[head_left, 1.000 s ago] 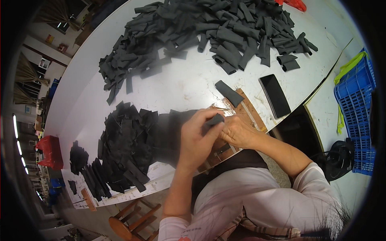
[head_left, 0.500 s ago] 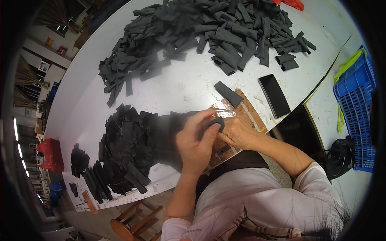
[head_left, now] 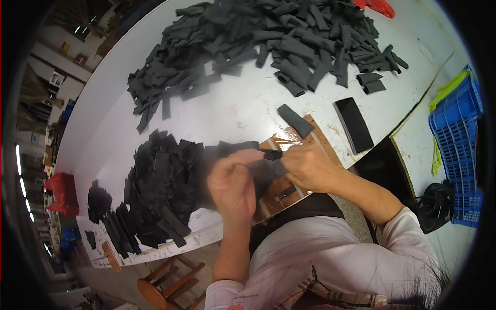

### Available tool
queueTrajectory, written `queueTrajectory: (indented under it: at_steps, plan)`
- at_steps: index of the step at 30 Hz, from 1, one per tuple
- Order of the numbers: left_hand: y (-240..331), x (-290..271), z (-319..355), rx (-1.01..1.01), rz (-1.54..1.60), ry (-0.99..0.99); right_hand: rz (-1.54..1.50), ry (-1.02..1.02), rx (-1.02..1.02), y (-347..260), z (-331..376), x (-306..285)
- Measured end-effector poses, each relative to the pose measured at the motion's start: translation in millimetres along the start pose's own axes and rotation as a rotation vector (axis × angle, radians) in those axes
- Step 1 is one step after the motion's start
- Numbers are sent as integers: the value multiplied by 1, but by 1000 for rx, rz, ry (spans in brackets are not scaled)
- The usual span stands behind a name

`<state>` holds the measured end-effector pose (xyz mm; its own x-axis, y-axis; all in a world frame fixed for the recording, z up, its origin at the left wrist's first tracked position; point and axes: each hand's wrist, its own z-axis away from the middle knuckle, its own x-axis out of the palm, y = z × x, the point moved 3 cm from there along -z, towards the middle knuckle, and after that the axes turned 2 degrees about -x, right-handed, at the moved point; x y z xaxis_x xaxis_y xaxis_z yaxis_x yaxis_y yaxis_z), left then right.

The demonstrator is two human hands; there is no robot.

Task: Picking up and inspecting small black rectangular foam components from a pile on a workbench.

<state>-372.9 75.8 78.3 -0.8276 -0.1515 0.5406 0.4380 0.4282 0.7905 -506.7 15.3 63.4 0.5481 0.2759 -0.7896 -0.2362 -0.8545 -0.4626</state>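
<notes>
Both my hands meet over a wooden board (head_left: 324,138) at the table's near edge. Between them is a dark fabric piece (head_left: 272,154), mostly covered by fingers. My right hand (head_left: 311,166) is closed around its right end. The fingers of my left hand (head_left: 232,181) pinch its left side. On the board's far edge lies a dark grey fabric tube (head_left: 295,121). Left of my left hand, a heap of flat black fabric pieces (head_left: 160,186) reaches up to my wrist. Part of the board is hidden under my hands.
A big pile of dark grey fabric tubes (head_left: 299,49) covers the table's far side. A black phone (head_left: 354,125) lies right of the board. Blue plastic crates (head_left: 454,139) stand at the right, a wooden stool (head_left: 168,281) below the table, a red bag (head_left: 62,194) at the left.
My left hand has shifted left and turned, its fingers now stretched toward the fabric piece instead of curled over it. The right hand has rolled over, showing its back.
</notes>
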Motion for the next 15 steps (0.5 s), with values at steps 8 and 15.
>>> queueTrajectory:
  at_steps: [8,15]
  plan:
    - [-7,-25,20,-71,-579,333,-134,0,-51,0,-17,-35]
    - [-27,-151,17,-141,-1885,775,-501,727,503,14,-30,-62]
